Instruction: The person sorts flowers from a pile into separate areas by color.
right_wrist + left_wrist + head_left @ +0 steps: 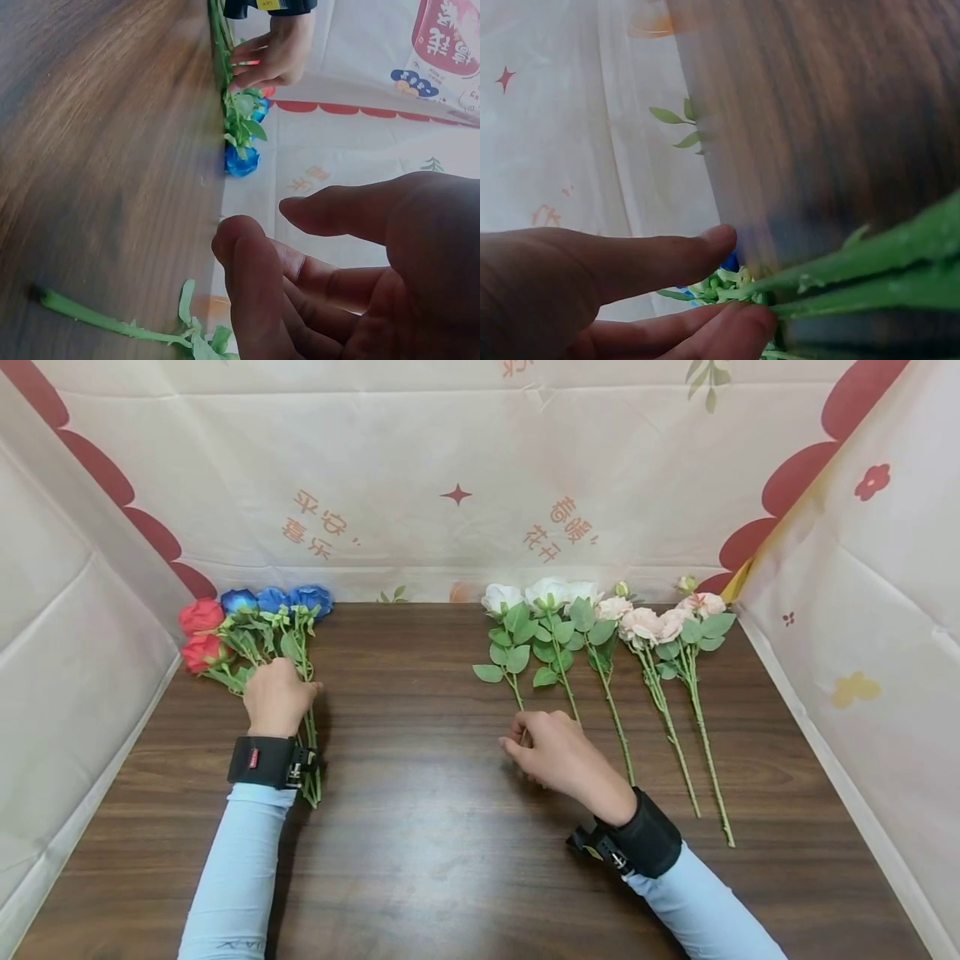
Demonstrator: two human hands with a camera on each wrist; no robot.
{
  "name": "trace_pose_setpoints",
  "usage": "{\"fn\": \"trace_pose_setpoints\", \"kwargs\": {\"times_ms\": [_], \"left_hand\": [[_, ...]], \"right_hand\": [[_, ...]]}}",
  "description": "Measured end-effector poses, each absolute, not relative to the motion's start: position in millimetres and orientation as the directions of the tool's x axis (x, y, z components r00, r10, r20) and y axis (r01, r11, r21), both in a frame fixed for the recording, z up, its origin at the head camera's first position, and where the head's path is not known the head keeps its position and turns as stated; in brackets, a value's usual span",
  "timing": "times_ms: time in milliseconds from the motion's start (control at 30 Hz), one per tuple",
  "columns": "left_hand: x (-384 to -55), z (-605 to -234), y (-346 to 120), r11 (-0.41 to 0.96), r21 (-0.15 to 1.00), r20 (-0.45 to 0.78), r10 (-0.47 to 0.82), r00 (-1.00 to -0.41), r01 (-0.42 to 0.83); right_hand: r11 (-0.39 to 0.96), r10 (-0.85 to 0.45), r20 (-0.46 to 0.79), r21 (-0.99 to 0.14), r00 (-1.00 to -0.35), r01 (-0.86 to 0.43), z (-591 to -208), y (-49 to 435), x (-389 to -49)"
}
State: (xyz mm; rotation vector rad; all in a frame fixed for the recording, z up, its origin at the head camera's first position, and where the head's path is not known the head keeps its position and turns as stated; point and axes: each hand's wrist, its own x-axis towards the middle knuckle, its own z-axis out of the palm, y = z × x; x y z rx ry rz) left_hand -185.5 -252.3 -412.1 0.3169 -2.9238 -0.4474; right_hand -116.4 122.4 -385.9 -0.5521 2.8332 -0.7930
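On the left of the table, my left hand [279,697] is at the stems of a bunch of red roses [201,631] and blue roses [272,600]. The left wrist view shows its thumb apart from the fingers, beside the green stems [870,262], with no stem pinched between them. My right hand [558,752] hovers over the lower stems of the white roses [549,593], covering part of them. In the right wrist view its fingers [259,292] are loosely bent, the thumb apart and nothing between; a green stem [105,321] lies beyond them.
Right of the white roses, pale pink flowers [651,625] lie with their stems toward the front of the brown wooden table [420,827]. Printed cloth [450,460] walls off the back and both sides. Black straps with cameras circle both wrists.
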Motion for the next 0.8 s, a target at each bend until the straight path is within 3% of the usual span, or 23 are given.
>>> {"fn": "trace_pose_setpoints", "kwargs": {"times_ms": [233, 500, 800], "left_hand": [[-189.0, -419.1, -253.6, 0.942, 0.293, 0.094, -0.195, -0.976, -0.160], [-189.8, -421.9, -251.3, 0.957, 0.264, 0.131, -0.163, -0.978, -0.124], [-188.4, -416.8, -248.7, 0.934, 0.341, 0.167, -0.169, -0.971, -0.104]], "right_hand": [[0.786, -0.397, -0.027, -0.526, -0.917, -0.325, -388.7, 122.2, -116.0], [0.784, -0.399, -0.029, -0.529, -0.917, -0.324, -389.2, 121.1, -115.7], [0.780, -0.404, -0.046, -0.538, -0.914, -0.318, -391.2, 121.7, -114.5]]}}
